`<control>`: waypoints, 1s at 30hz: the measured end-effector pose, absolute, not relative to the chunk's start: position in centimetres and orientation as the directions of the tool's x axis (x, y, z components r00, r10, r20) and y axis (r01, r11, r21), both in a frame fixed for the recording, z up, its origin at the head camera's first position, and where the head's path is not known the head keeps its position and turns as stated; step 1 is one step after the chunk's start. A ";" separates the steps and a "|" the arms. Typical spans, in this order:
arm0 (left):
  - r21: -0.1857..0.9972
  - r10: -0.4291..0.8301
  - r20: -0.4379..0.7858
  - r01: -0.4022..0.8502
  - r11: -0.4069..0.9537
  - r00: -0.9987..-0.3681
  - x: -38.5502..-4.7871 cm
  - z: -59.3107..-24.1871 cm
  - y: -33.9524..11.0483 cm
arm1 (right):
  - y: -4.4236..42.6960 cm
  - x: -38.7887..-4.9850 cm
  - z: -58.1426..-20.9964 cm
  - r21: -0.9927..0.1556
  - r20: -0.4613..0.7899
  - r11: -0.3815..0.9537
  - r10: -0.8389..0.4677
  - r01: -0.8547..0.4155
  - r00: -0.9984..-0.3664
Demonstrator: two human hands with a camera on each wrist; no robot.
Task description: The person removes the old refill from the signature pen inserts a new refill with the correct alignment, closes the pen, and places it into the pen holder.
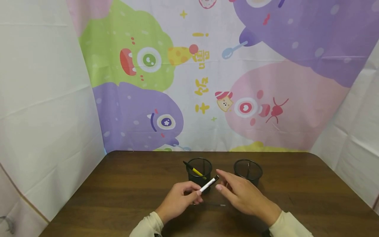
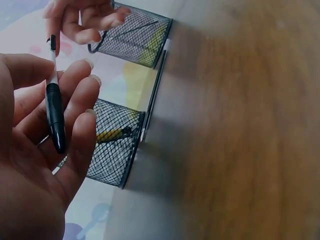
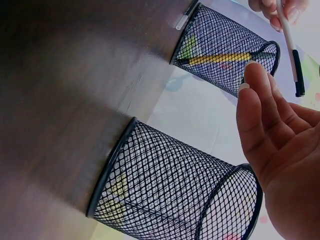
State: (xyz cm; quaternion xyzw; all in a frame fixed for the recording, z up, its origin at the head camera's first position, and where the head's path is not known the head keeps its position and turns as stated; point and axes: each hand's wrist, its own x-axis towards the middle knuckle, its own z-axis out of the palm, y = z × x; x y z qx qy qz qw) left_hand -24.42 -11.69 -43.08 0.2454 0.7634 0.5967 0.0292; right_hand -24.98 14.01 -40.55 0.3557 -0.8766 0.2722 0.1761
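My left hand (image 1: 178, 200) pinches a white pen (image 1: 208, 185) with black ends between thumb and fingers, tilted up to the right. Its lower black end (image 2: 56, 120) points back toward the palm in the left wrist view. Beyond the other end, my right hand (image 1: 247, 195) hovers with fingers extended and thumb apart, holding nothing. In the right wrist view, those fingertips (image 3: 256, 75) stand apart from the pen. Behind the hands is a black mesh cup (image 1: 195, 179) with a yellow and black pen (image 1: 195, 170) leaning inside.
A second mesh cup (image 3: 170, 175) stands to the right, with a thin dark stick-like item (image 3: 155, 212) inside. On the brown table (image 1: 118, 191) lies a dark pen (image 2: 156, 85) with a pale end, close to the cups. A cartoon-printed cloth (image 1: 207, 131) hangs behind.
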 end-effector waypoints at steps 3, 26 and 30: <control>0.925 0.393 0.255 0.341 0.166 -0.883 -24.5 -42.9 -11.9 | 14.0 -25.0 -40.6 -0.349 0.504 0.598 -0.529 -0.721 -0.683; 0.873 0.257 0.331 0.398 0.282 -0.908 -25.3 -41.0 -13.3 | 13.9 -24.9 -40.6 -0.321 0.518 0.588 -0.547 -0.742 -0.658; 0.876 0.238 0.316 0.379 0.299 -0.919 -25.2 -40.8 -13.2 | 13.9 -24.9 -40.6 -0.323 0.516 0.578 -0.556 -0.750 -0.651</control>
